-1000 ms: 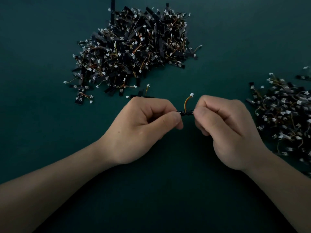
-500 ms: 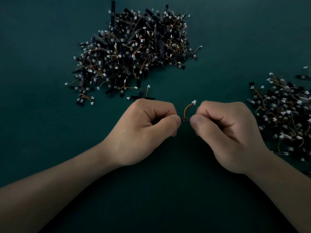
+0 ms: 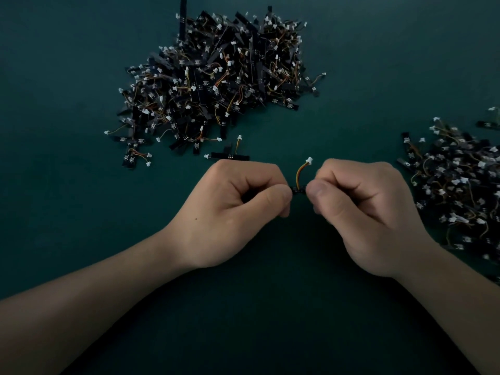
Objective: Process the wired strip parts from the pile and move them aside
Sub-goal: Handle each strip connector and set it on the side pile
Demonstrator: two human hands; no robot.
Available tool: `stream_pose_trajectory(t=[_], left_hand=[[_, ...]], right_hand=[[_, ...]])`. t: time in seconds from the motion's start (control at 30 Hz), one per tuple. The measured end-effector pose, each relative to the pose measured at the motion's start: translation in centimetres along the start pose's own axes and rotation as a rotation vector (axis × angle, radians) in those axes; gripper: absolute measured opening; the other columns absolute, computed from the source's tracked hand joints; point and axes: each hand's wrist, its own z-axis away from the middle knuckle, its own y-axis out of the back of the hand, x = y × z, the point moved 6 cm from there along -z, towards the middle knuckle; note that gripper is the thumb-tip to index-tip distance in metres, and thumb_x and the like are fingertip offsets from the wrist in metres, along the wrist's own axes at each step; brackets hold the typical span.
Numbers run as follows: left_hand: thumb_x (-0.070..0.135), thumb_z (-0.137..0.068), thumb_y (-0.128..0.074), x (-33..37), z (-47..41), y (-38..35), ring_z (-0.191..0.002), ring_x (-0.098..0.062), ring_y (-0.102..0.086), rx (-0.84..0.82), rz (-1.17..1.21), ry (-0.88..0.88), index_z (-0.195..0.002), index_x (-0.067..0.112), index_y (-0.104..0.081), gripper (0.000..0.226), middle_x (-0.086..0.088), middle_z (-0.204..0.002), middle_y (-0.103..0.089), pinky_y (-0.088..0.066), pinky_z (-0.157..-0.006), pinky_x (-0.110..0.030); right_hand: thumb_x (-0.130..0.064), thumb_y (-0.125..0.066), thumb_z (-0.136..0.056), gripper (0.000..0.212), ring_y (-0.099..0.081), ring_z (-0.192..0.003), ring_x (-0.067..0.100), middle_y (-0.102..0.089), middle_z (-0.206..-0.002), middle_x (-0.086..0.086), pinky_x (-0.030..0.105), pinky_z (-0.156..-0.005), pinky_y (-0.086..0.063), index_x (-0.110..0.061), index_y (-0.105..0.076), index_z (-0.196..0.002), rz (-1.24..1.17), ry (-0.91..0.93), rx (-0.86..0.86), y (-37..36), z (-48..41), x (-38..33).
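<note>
- Far across the dark green tabletop [image 3: 67,77] we see a large pile of black wired strips [image 3: 216,77]; a second heap [image 3: 460,190] lies at the right.
- A loose black strip [image 3: 230,156] lies just beyond our left hand [image 3: 230,209].
- That hand and our right hand [image 3: 362,212], fingers curled, pinch a short black orange-wired strip [image 3: 298,189] between them.

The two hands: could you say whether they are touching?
Apart: the head view shows a gap between left hand and right hand, bridged only by the strip.

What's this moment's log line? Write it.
left hand: pinches strip part | right hand: pinches same part | main pile: behind | side pile: right
</note>
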Motion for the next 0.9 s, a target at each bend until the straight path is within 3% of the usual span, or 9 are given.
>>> stream_pose_trajectory(t=[0.2,0.47,0.7,0.9], left_hand=[[0.024,-0.094,-0.055,0.22,0.15,-0.06,-0.051,-0.003,-0.039,-0.003,0.001,-0.029,-0.071,0.013,-0.067,0.028,0.014,-0.054,-0.044,-0.032,-0.054,-0.014],[0.025,-0.093,-0.054,0.07,0.0,0.04,-0.052,-0.008,-0.037,-0.008,0.054,-0.01,-0.068,0.016,-0.065,0.028,0.0,-0.054,-0.044,-0.031,-0.052,-0.02],[0.022,-0.094,-0.053,0.21,0.06,0.07,-0.053,-0.003,-0.04,0.001,0.001,-0.024,-0.071,0.012,-0.064,0.028,0.013,-0.056,-0.045,-0.032,-0.054,-0.013],[0.019,-0.092,-0.054,0.21,0.31,0.15,-0.051,-0.005,-0.039,0.035,-0.048,-0.056,-0.067,0.007,-0.061,0.028,0.0,-0.056,-0.047,-0.033,-0.052,-0.015]], right_hand=[[-0.021,-0.052,-0.101,0.04,-0.037,-0.046,0.016,-0.043,-0.052,0.004,0.029,-0.043,-0.03,-0.003,-0.051,-0.065,-0.017,0.002,-0.018,-0.01,0.02,-0.09],[-0.021,-0.053,-0.101,0.042,-0.037,-0.046,0.017,-0.042,-0.052,0.004,0.029,-0.044,-0.03,-0.001,-0.051,-0.064,-0.005,0.02,-0.018,-0.03,-0.03,-0.35],[-0.022,-0.053,-0.1,0.043,-0.035,-0.046,0.014,-0.04,-0.052,0.002,0.022,-0.044,-0.028,0.0,-0.05,-0.063,0.003,0.011,-0.048,-0.09,0.05,-0.23],[-0.024,-0.053,-0.099,0.042,-0.032,-0.045,0.013,-0.037,-0.051,0.004,0.025,-0.044,-0.026,-0.005,-0.045,-0.062,0.003,-0.01,-0.107,-0.41,0.06,-0.13]])
